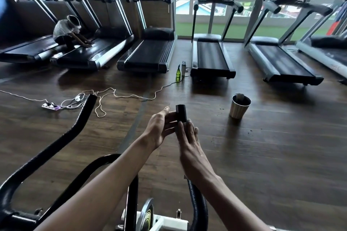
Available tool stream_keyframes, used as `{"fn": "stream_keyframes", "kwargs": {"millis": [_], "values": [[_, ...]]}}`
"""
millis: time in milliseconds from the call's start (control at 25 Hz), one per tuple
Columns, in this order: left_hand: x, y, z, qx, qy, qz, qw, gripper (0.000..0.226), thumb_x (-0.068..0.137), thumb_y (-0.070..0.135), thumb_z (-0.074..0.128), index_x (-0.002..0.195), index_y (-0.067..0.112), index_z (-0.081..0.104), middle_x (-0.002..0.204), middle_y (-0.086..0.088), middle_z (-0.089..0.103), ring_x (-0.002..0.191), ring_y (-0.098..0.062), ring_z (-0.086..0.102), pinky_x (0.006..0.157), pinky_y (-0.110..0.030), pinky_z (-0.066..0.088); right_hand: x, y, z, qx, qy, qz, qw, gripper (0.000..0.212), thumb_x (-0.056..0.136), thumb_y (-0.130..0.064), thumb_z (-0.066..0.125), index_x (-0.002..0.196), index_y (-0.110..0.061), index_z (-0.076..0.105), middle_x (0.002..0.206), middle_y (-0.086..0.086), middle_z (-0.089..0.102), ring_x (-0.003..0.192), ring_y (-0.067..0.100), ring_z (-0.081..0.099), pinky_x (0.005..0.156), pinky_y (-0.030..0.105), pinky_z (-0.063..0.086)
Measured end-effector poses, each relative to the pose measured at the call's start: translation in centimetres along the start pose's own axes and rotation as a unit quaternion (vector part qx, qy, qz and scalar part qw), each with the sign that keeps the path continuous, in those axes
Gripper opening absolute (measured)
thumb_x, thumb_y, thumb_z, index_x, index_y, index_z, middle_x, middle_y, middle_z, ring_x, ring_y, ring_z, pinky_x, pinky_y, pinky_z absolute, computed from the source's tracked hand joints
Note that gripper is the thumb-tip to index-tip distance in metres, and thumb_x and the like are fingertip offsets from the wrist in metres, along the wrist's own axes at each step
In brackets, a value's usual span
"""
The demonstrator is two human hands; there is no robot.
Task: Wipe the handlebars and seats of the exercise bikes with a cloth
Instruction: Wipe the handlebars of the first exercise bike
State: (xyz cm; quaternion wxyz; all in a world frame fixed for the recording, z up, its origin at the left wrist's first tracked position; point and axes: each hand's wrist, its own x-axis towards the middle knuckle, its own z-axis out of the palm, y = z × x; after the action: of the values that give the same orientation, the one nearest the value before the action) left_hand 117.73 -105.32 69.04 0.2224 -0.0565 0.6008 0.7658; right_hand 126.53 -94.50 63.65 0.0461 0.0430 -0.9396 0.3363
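I have both hands out in front of me over the exercise bike's handlebars (85, 110), which fill the lower part of the view above the wooden floor (272, 152). The left bar runs up and away to the left, and a black loop curves under my forearms. Below them the flywheel (147, 214) shows at the bottom edge.

Between my hands is a short black bar end (181, 113), standing nearly upright. It looks like the tip of the right handlebar, but my right arm hides the join. My left hand (161, 127) is released, palm turned inward, thumb raised, with straight fingers reaching the bar end from its left side. My right hand (188, 138) shows its back to me, with its fingers laid along the lower part of the bar end. I cannot tell whether it pinches the bar end.

On the floor beyond stand a ribbed bin (240, 107) to the right, a green spray bottle (178, 74) further off, and a power strip (50, 106) with white cords to the left. Treadmills (148, 52) line the far edge by the windows, and another person (65, 32) crouches on one.
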Motion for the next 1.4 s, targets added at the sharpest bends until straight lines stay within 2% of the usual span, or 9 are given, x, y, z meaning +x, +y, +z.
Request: {"fn": "stream_keyframes", "kwargs": {"millis": [80,200,280,400,480,600,680,760,1400], "values": [[0.0,0.2,-0.1,0.008,0.001,0.002,1.000,0.041,0.106,0.034,0.037,0.107,0.006,0.067,0.094,-0.009,0.074,0.080,-0.018,0.071,0.069,-0.028,0.056,-0.5,0.0,0.2,-0.032,-0.015,0.003,0.999,0.091,0.088,0.015,0.025,0.155,-0.029,-0.019,0.158,0.006,-0.035,0.146,0.028,-0.032,0.124,0.041,-0.008],[-1.2,0.2,-0.1,0.038,-0.004,0.007,0.999,0.036,0.105,0.032,0.039,0.103,0.010,0.068,0.099,-0.009,0.073,0.087,-0.020,0.069,0.081,-0.032,0.054,-1.0,-0.2,0.3,-0.051,-0.021,0.022,0.998,0.089,0.087,0.012,0.026,0.156,-0.024,-0.017,0.162,0.011,-0.028,0.148,0.032,-0.027,0.125,0.045,-0.005],[-2.8,-0.9,-0.7,0.178,0.031,0.064,0.981,0.026,0.101,0.033,0.049,0.100,0.017,0.070,0.108,-0.010,0.071,0.097,-0.024,0.067,0.091,-0.037,0.052,-1.9,-0.1,0.5,-0.065,-0.043,0.026,0.997,0.088,0.085,0.009,0.027,0.158,-0.019,-0.012,0.164,0.012,-0.021,0.150,0.032,-0.023,0.125,0.045,-0.004],[-8.0,-3.5,-2.7,0.463,0.097,0.181,0.862,0.031,0.097,0.027,0.056,0.124,0.016,0.067,0.127,-0.004,0.067,0.120,-0.018,0.060,0.104,-0.029,0.042,-2.3,-0.1,0.6,-0.072,-0.052,0.043,0.995,0.082,0.087,0.003,0.030,0.159,-0.017,-0.005,0.165,0.012,-0.016,0.151,0.033,-0.020,0.125,0.046,-0.002],[-11.9,-5.6,-4.3,0.553,0.121,0.225,0.793,0.041,0.098,0.023,0.055,0.137,0.011,0.057,0.143,-0.005,0.055,0.134,-0.017,0.047,0.114,-0.026,0.030,-3.0,-0.5,0.5,-0.062,-0.046,0.060,0.995,0.070,0.099,-0.006,0.029,0.159,-0.019,-0.003,0.166,0.010,-0.016,0.151,0.030,-0.019,0.125,0.043,-0.004],[-15.9,-9.0,-5.8,0.625,0.141,0.206,0.740,0.052,0.101,0.029,0.045,0.150,0.011,0.039,0.159,-0.005,0.032,0.150,-0.015,0.020,0.123,-0.029,0.007,-4.7,-1.2,0.0,-0.043,-0.053,0.080,0.994,0.059,0.107,-0.018,0.025,0.159,-0.023,-0.002,0.165,0.003,-0.018,0.151,0.028,-0.021,0.121,0.033,-0.009],[-16.7,-10.6,-6.1,0.625,0.130,0.205,0.742,0.057,0.100,0.033,0.034,0.153,0.011,0.032,0.163,-0.003,0.022,0.151,-0.010,0.002,0.120,-0.025,-0.002,-4.7,-1.3,-0.5,-0.039,-0.055,0.078,0.995,0.059,0.107,-0.018,0.027,0.159,-0.024,-0.001,0.165,0.003,-0.018,0.151,0.029,-0.019,0.120,0.032,-0.007],[-16.8,-11.1,-6.2,0.612,0.121,0.220,0.751,0.055,0.101,0.028,0.035,0.153,0.010,0.031,0.163,-0.003,0.021,0.150,-0.007,-0.004,0.119,-0.021,-0.003,-5.4,-1.6,-0.8,-0.033,-0.057,0.095,0.993,0.060,0.107,-0.018,0.029,0.159,-0.025,-0.001,0.166,0.002,-0.017,0.152,0.029,-0.018,0.120,0.031,-0.006],[-16.9,-11.1,-6.2,0.600,0.133,0.239,0.752,0.047,0.100,0.015,0.045,0.145,0.001,0.044,0.156,-0.012,0.036,0.153,-0.021,0.008,0.120,-0.025,0.002,-12.4,-3.2,-0.5,-0.012,-0.037,0.114,0.993,0.068,0.103,-0.010,0.035,0.159,-0.028,0.003,0.166,-0.002,-0.014,0.152,0.027,-0.016,0.120,0.030,-0.009]]}}
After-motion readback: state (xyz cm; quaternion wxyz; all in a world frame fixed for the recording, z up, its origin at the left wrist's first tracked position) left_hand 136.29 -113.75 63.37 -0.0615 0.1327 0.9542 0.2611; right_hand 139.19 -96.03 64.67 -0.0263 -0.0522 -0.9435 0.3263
